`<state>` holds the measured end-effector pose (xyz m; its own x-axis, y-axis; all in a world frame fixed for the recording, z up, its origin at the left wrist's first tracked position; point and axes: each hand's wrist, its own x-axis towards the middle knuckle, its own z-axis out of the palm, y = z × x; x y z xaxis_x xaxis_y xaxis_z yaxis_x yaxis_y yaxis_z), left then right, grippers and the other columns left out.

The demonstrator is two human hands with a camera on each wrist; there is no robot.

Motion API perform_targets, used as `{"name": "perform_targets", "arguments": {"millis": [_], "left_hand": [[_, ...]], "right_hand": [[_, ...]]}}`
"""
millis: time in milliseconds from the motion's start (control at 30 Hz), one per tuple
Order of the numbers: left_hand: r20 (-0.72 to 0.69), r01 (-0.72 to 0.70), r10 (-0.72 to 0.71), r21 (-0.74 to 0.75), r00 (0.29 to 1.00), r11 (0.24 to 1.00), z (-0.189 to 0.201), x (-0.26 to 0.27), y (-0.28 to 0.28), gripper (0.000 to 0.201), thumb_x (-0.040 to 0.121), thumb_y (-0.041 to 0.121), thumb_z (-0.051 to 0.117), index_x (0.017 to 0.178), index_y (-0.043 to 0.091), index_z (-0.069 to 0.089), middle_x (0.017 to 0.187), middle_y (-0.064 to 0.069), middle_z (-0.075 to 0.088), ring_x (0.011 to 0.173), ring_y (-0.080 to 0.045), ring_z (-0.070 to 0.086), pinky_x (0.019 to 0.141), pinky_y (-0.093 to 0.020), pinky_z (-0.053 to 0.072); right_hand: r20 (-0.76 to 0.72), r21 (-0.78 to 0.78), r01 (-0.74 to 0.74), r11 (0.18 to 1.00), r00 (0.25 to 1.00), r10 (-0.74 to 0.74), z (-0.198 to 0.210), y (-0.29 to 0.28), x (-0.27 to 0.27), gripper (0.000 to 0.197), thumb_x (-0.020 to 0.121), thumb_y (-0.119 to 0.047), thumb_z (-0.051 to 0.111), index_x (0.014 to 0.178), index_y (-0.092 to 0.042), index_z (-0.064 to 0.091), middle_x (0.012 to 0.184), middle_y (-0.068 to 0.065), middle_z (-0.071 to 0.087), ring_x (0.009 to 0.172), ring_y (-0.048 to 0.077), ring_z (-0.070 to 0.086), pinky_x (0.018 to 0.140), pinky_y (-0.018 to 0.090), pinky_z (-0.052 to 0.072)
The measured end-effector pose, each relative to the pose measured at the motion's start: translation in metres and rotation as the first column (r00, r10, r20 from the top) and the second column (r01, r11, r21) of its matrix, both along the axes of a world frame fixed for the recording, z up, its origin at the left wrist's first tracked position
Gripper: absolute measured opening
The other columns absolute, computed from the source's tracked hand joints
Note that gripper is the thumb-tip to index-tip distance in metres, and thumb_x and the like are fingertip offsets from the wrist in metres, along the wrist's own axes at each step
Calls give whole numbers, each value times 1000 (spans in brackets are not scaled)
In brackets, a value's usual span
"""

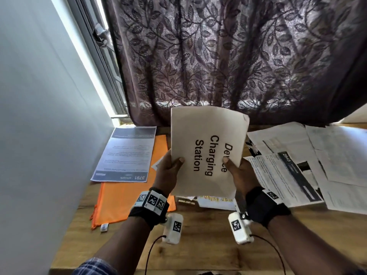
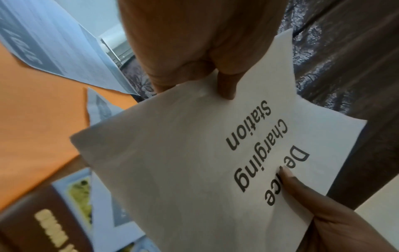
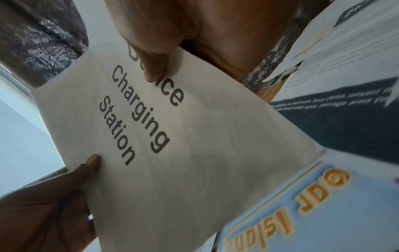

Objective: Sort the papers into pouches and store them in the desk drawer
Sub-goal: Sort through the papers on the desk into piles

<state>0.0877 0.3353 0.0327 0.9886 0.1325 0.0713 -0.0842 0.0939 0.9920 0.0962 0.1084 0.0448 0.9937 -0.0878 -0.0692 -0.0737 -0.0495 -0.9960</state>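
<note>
A white sheet printed "Device Charging Station" is held up above the wooden desk, tilted toward me. My left hand pinches its left edge, thumb on the front. On the opposite edge my right hand pinches it, the thumb covering part of "Device". An orange pouch lies flat on the desk at the left, with a printed sheet marked "3791" on its far end.
A spread of printed papers covers the desk's right side. A brown booklet and a light-blue sheet with orange lettering lie under the held sheet. A patterned curtain hangs behind; a wall stands left.
</note>
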Motion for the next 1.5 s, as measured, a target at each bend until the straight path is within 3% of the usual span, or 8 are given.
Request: {"name": "perform_targets", "arguments": {"millis": [133,367,467,667,900,1100,1333,1500], "left_hand": [[-34,95,-93,42,995,995,3,12,-37,24,95,3,57,113,18,60,111,-7,72,101,-26,69,86,-44,58],[-226,347,-295,244,929,906,-12,41,-120,21,95,11,59,116,16,58,93,-7,71,83,-31,67,70,-48,56],[-232,428,-360,493,904,758,-20,56,-157,21,90,15,60,110,22,63,101,1,70,94,-23,66,78,-36,54],[-249,387,-385,857,889,339,-26,81,-219,42,91,37,63,130,23,55,134,-4,58,123,-26,54,102,-37,42],[-310,363,-374,928,874,80,-40,108,-272,78,88,53,61,148,13,31,154,-13,36,141,-32,35,113,-47,33],[-435,418,-326,900,839,-124,-42,133,-292,103,77,60,72,151,11,20,153,-17,30,140,-38,33,109,-52,35],[-462,456,-316,885,828,-98,-43,151,-296,98,60,61,84,135,17,38,129,-15,52,121,-38,53,97,-49,47],[-453,514,-342,851,823,109,-41,156,-282,40,90,40,67,118,15,53,124,-12,64,114,-32,61,92,-37,48]], "right_hand": [[38,-51,112,992,993,-110,0,-40,0,16,93,-12,65,107,-16,71,97,3,75,91,15,71,80,31,55],[-104,-66,342,937,932,-348,-28,-145,-38,9,90,-19,69,97,-23,73,91,1,77,80,17,74,74,36,58],[-143,-76,428,900,889,-435,-43,-193,-55,18,90,-12,68,108,-13,71,94,7,76,81,23,74,74,40,59],[-261,-219,467,857,818,-513,-65,-260,-75,7,90,-11,65,94,-9,71,93,19,74,79,30,71,80,50,58],[-304,-257,416,872,822,-482,-72,-291,-88,10,90,-11,65,96,-8,72,86,12,76,76,27,72,71,39,58],[-318,-152,448,881,822,-473,-76,-307,-97,11,91,-11,64,98,-13,73,86,7,78,79,27,75,77,46,60],[-294,-89,462,882,834,-467,-69,-323,-92,12,92,-10,63,96,-10,74,87,8,78,79,27,75,76,44,59],[-250,-54,502,863,830,-498,-63,-337,-85,13,92,-6,62,94,-10,74,85,5,78,82,28,74,77,41,58]]}}
